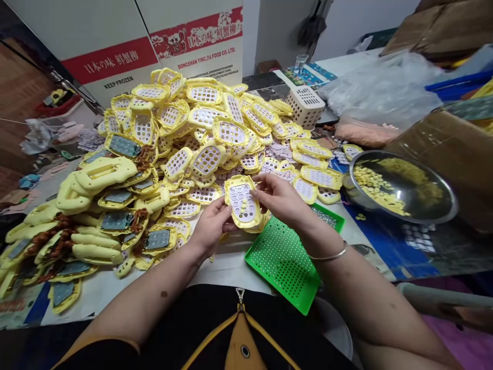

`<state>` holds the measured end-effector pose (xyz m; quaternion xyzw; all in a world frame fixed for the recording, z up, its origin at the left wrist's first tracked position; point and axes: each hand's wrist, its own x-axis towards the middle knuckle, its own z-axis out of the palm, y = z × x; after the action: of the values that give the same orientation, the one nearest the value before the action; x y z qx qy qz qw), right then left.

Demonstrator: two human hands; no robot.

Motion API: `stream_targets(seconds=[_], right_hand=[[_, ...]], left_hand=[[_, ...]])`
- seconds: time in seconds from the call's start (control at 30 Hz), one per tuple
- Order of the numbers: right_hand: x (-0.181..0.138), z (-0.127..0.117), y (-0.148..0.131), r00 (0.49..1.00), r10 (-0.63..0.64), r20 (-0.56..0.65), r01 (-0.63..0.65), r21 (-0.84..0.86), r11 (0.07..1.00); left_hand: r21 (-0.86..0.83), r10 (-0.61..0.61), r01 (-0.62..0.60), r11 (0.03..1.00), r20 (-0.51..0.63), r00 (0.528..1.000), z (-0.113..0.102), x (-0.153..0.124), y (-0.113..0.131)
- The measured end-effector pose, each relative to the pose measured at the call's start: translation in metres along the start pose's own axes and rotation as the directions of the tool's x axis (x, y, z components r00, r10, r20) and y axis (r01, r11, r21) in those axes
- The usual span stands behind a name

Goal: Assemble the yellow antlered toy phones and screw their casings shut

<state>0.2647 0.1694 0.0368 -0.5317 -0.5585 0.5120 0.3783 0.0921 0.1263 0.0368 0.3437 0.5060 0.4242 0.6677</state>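
A yellow toy-phone faceplate (242,201) with a white keypad grid is held up over the table between both hands. My left hand (210,226) grips its lower left edge, fingers closed around it. My right hand (279,198) pinches its upper right edge, fingertips on the keypad area. A few small yellow buttons sit in the keypad holes. Just below the hands lies a green perforated tray (283,262). A silver bangle circles my right wrist.
A big heap of yellow faceplates (208,118) fills the table behind. Assembled yellow phone bodies (103,174) pile at the left. A steel bowl (400,185) of small yellow buttons stands at the right. White basket (306,105) and cardboard boxes (192,41) stand farther back.
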Motion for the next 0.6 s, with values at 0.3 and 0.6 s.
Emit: stream_targets(seconds=[0.3,0.6], right_hand=[[-0.015,0.004,0.012,0.83,-0.535,0.158,0.508,-0.611,0.607],[-0.029,0.024,0.002,0.692,-0.521,0.499,0.607,-0.793,0.046]], left_hand=[[-0.036,-0.022,0.018,0.999,-0.099,0.995,-0.011,-0.002,-0.006],[0.051,0.004,0.001,0.999,-0.089,0.996,-0.016,-0.004,-0.013]])
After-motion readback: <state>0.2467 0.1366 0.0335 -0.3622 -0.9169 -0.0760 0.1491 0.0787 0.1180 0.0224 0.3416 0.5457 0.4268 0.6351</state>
